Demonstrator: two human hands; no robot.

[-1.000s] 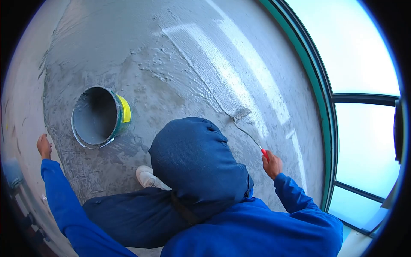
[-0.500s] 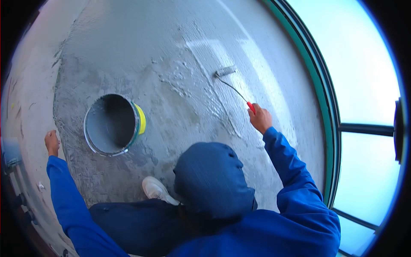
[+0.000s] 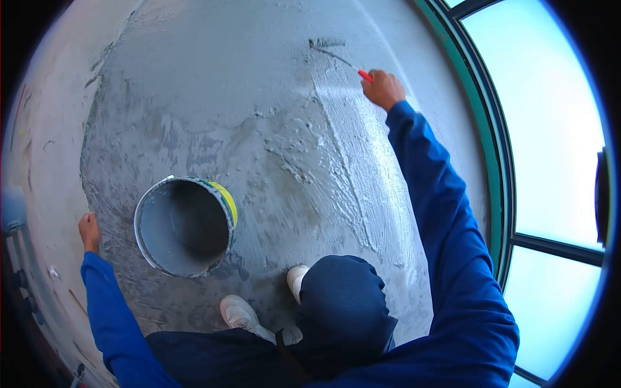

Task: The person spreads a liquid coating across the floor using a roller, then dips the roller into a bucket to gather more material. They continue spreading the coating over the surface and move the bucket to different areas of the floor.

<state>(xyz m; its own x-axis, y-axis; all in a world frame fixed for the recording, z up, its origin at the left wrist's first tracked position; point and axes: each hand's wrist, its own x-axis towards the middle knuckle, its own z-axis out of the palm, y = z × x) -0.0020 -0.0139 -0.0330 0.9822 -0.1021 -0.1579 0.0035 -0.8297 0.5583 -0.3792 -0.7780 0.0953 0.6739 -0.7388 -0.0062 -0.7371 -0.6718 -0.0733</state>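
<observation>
My right hand (image 3: 385, 89) is closed around the red handle of a paint roller (image 3: 328, 43), its arm stretched far forward. The roller's head, smeared grey, rests on the wet grey coating of the floor (image 3: 213, 77). To the left, my left hand (image 3: 89, 233) is held in a fist with nothing visible in it, close to the pale strip beside the floor. Between my arms stands a bucket (image 3: 228, 202) with a yellow patch on its side and grey residue inside. It is nearer to my left hand, which does not touch it.
Along the right runs a green and black window frame (image 3: 491, 155) with bright panes. My white shoes (image 3: 239, 313) are on the floor behind the bucket. A raised ridge of wet coating (image 3: 343, 161) lies in front of me, with rougher, patchy floor to its left.
My right hand has pushed the roller forward and slightly left across the floor. The view has shifted, so the bucket appears lower and a second shoe shows. My left hand stays in a fist.
</observation>
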